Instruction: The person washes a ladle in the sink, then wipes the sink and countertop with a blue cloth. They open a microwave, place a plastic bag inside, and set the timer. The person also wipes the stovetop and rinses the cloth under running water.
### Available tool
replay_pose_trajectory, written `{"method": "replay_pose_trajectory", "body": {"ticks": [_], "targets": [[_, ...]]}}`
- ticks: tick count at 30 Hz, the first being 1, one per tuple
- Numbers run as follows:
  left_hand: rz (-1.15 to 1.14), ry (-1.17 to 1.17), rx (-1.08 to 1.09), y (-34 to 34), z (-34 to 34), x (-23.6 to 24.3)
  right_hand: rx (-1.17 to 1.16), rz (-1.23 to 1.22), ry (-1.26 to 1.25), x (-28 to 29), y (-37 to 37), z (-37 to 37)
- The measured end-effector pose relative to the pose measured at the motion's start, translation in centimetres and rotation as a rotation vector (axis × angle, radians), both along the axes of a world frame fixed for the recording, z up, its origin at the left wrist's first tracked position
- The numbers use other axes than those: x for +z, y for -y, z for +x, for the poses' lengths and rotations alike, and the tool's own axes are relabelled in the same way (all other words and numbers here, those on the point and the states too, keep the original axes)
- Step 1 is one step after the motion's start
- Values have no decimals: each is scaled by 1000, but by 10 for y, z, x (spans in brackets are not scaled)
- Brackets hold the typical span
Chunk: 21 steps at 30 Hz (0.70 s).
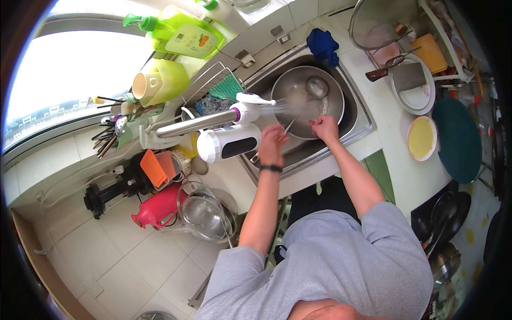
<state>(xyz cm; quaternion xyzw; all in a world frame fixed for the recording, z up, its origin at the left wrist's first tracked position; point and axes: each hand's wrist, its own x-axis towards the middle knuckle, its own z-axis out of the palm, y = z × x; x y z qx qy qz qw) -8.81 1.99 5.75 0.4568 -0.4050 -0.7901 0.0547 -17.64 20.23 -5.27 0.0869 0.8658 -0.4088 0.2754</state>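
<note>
A wide metal bowl (337, 90) stands in the steel sink (364, 114), with cloudy water in it. Water sprays into it from the white tap (248, 111). A round metal ladle head (317, 87) lies in the bowl. My right hand (324, 128) is at the bowl's near rim, fingers pinched together; a pale strip (324, 108) shows just beyond the fingertips. My left hand (273, 144), smeared by motion, is over the bowl's left side. A thin metal handle (290, 126) passes beside or under it; whether the fingers grip it is unclear.
A blue cloth (322, 47) lies at the sink's far edge. On the right counter are a cleaver (408, 76) on a white plate, a yellow dish (422, 138) and a dark green oval board (456, 140). A pink-red thermos (157, 208) and glass lids (202, 216) stand left.
</note>
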Motion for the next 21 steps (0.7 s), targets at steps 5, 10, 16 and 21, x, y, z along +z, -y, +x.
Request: {"method": "replay_pose_trajectory", "body": {"ticks": [5,10,16,21], "targets": [[738,-258,55,-28,-89,-46,144,85,-211,-28,9,-3],[-795,102,-716,15,-40,-84,759,268,-249,-66,9,-3],[-1285,224,-1204,29,39,-71,745,685,-607,-106,-3,-27],[-1431,115,-997,63,64,-93,705,220,-412,-92,2,-39]]}}
